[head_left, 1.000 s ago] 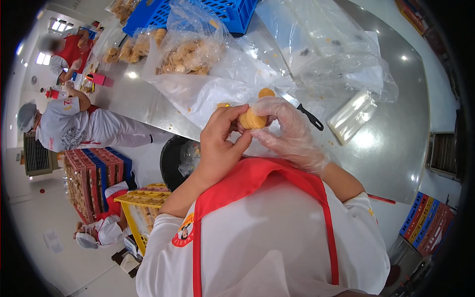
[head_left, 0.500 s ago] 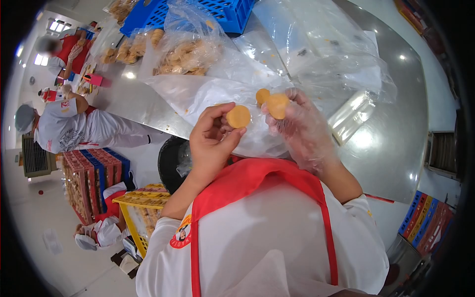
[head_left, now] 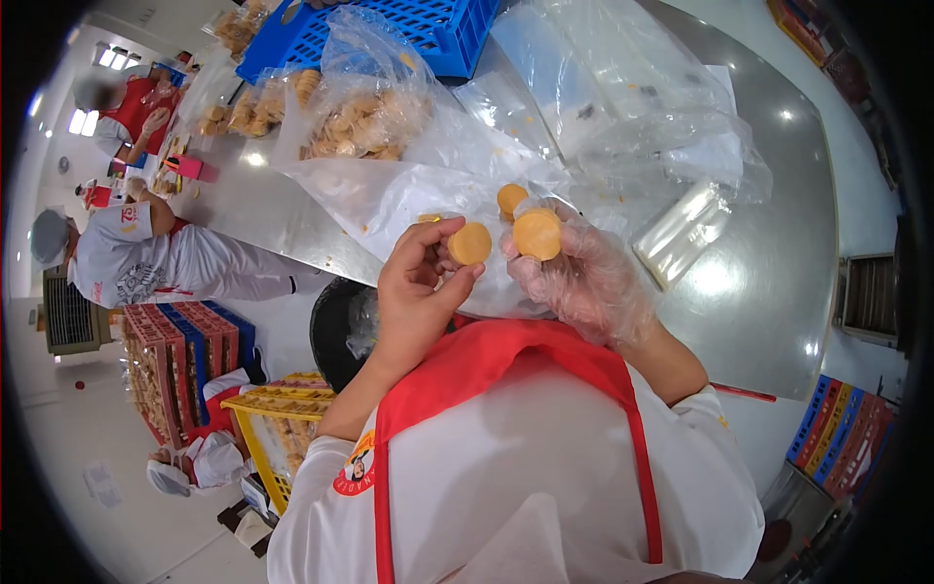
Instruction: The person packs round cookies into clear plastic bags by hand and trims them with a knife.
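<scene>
Bare and ungloved, my left hand (head_left: 416,287) grips a round tan biscuit (head_left: 470,243) between thumb and fingers; whether more are stacked behind it cannot be made out. My right hand (head_left: 593,277), in a clear plastic glove, pinches another round biscuit (head_left: 537,234) a little to the right. The two hands are apart. Just beyond them, a further round biscuit (head_left: 512,199) lies over the white plastic sheet (head_left: 375,200). Past the sheet sits an open clear bag of biscuits (head_left: 365,122). The knife is mostly hidden by my right hand.
A blue crate (head_left: 418,34) stands at the table's far side, near clear plastic bags (head_left: 652,117) and a flat packet (head_left: 681,234). Left of me are a black bin (head_left: 336,326), a yellow crate (head_left: 277,399) and stacked crates (head_left: 156,360). Several people are at the left.
A second ago both hands were together around a stack of biscuits. They have separated, each with biscuit in its fingers, and my right hand has since moved slightly down and toward my left.
</scene>
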The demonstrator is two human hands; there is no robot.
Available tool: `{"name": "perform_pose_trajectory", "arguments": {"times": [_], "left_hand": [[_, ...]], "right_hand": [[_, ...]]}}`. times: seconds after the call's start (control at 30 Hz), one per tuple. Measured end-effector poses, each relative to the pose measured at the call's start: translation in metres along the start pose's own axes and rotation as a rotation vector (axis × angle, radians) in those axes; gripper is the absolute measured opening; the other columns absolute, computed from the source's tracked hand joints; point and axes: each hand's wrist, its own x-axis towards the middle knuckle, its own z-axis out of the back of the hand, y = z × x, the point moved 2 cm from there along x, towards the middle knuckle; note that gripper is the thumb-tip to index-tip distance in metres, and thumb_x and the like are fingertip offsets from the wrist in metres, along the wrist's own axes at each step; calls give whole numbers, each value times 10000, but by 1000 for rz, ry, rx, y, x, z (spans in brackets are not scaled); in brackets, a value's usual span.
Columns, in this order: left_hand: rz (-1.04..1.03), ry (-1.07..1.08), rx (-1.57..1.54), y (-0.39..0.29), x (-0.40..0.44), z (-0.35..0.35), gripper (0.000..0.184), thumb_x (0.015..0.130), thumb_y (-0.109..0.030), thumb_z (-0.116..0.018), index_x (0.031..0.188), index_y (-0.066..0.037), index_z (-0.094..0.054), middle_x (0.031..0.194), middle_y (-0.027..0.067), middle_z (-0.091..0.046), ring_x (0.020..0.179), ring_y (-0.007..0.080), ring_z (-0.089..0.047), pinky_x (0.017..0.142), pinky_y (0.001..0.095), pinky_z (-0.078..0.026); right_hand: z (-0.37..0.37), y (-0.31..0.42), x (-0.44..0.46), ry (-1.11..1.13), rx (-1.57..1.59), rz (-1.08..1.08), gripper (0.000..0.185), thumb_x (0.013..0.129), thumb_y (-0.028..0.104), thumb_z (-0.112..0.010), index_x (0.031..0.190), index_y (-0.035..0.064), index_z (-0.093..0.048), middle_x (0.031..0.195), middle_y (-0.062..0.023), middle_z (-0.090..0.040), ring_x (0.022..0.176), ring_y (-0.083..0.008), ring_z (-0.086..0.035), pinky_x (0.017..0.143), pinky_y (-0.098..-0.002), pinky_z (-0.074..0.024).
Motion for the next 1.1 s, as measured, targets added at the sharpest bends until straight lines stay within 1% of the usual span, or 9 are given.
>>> {"name": "perform_pose_trajectory", "arguments": {"times": [0.1,0.17,0.2,0.27,0.5,0.57,0.8,0.97,1.1], "left_hand": [[-25,12,-11,0,1,-1,506,813,165,-688,1290,34,-583,1280,86,-577,1069,120,-598,872,245,-508],[-34,15,1,2,0,1,509,809,166,-690,1288,32,-586,1294,87,-569,1063,119,-596,863,243,-504],[-33,7,-12,1,0,1,508,804,162,-698,1283,29,-594,1238,69,-558,1020,107,-576,848,236,-494],[-27,-2,-40,0,1,-3,506,794,155,-712,1272,23,-610,1127,32,-536,934,83,-536,817,223,-473],[-63,67,24,11,2,-6,514,797,155,-706,1281,11,-608,1136,42,-534,985,99,-550,842,236,-484],[-49,84,38,10,0,-8,513,800,174,-680,1284,28,-593,1199,63,-549,1076,125,-575,880,254,-500],[-25,108,17,15,-2,-7,525,803,172,-678,1296,18,-584,1203,59,-551,1056,138,-589,872,278,-528],[82,160,-84,8,-3,-10,537,791,140,-735,1291,7,-592,1190,51,-571,1038,129,-591,859,260,-510],[-29,150,-1,13,-1,-8,535,783,115,-769,1279,-3,-605,1197,53,-580,1028,125,-591,854,258,-495]], "right_hand": [[-7,-1,-2,-194,-72,87,345,936,120,-666,1217,-9,-513,1104,-195,-599,908,-220,-645,782,-282,-570],[-2,1,-1,-214,-181,145,330,941,115,-654,1214,-17,-524,1072,-167,-615,868,-195,-643,726,-272,-551],[-1,2,-1,-224,-235,173,323,943,113,-648,1213,-21,-530,1056,-153,-623,848,-182,-642,699,-267,-541],[-3,2,0,-272,-288,183,290,957,121,-640,1196,-20,-555,1012,-116,-636,798,-156,-637,656,-256,-515],[-15,-10,2,-344,-553,122,194,1009,176,-612,1117,16,-629,938,-52,-640,695,-99,-601,596,-234,-478],[-12,-14,3,-343,-626,131,185,1015,185,-607,1115,33,-638,938,-32,-628,705,-76,-564,610,-223,-460],[-6,-20,8,-336,-768,185,163,1009,168,-621,1112,47,-656,960,15,-597,792,-39,-469,698,-210,-411],[-2,-24,8,-334,-818,267,155,1001,144,-619,1102,30,-648,975,4,-595,864,-61,-502,772,-234,-437],[6,-26,10,-341,-927,332,145,998,127,-612,1097,26,-644,991,-7,-592,927,-90,-529,840,-267,-461]]}}
